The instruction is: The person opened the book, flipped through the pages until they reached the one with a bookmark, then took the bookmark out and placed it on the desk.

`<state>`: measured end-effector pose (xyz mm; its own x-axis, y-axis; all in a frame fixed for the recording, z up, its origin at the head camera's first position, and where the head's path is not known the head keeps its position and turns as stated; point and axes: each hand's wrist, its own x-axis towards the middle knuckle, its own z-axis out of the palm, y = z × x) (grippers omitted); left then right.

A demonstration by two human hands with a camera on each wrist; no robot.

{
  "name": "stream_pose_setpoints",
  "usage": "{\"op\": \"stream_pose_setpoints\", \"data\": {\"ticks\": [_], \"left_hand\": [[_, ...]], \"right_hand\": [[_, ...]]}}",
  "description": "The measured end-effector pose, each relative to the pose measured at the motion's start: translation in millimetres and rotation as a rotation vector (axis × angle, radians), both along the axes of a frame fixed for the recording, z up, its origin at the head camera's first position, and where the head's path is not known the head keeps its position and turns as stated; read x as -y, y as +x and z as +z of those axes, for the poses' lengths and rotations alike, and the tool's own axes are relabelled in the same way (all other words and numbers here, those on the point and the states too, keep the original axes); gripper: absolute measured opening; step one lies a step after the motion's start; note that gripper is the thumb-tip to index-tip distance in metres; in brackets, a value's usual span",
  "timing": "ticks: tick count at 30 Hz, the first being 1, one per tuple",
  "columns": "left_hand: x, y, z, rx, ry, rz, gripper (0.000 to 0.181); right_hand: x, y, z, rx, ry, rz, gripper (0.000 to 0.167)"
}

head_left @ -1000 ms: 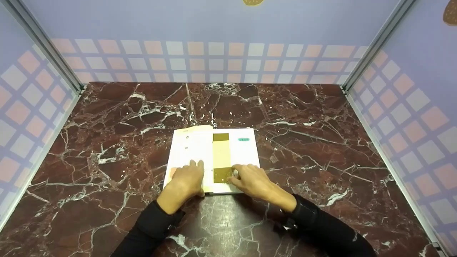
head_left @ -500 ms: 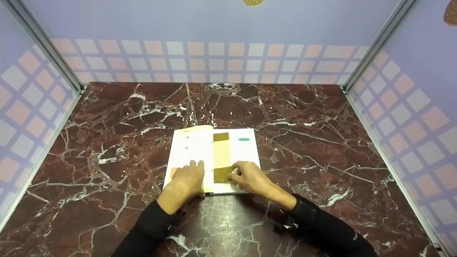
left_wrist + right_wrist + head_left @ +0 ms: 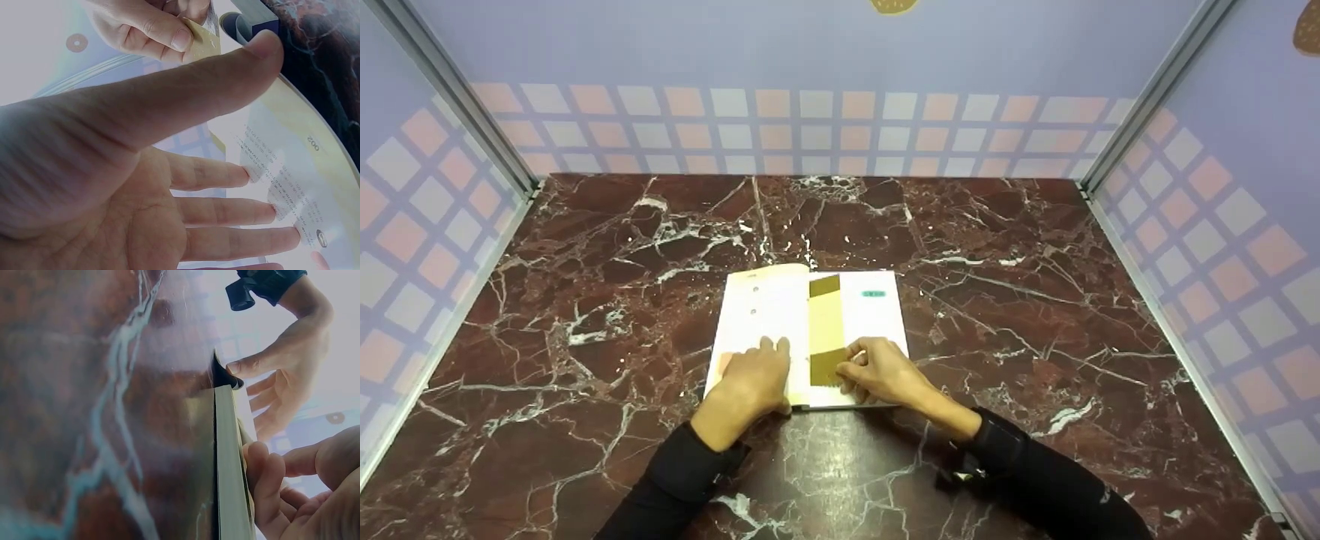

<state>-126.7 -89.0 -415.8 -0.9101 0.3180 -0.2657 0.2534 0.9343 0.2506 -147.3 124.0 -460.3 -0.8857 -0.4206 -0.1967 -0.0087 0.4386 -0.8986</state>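
An open book (image 3: 879,319) lies on the table. Along its middle, beside the fold, runs a shiny gold strip (image 3: 826,322); whether it is loose or part of a page I cannot tell. My left hand (image 3: 750,379) rests on the left page, fingers straight, thumb at the near edge of the book. My right hand (image 3: 889,371) is over the lower right page, thumb and forefinger pinching the near right part of the strip. In the left wrist view that pinched gold strip (image 3: 205,45) shows at the fingertips.
The dark red marbled table (image 3: 1072,300) has white veins and reaches around the book on every side. A wall with a checked pattern (image 3: 840,127) stands behind it, and side walls close in the left and right.
My right thumb and forefinger have shifted slightly, and the bands on the gold strip now slant, so it appears tilted. My left hand stays in place on the page.
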Motion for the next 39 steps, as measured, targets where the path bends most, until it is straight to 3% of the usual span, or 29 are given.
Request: {"op": "stream_pose_setpoints", "data": {"ticks": [19,39], "left_hand": [[-0.1,0.0,-0.2,-0.003,0.006,0.001,0.076],[-1.5,-3.0,-4.3,0.015,0.030,0.020,0.087]], "right_hand": [[2.0,-0.9,-7.1,0.094,-0.243,0.009,0.016],[-0.8,-0.6,-3.6,0.137,-0.216,-0.051,0.010]]}}
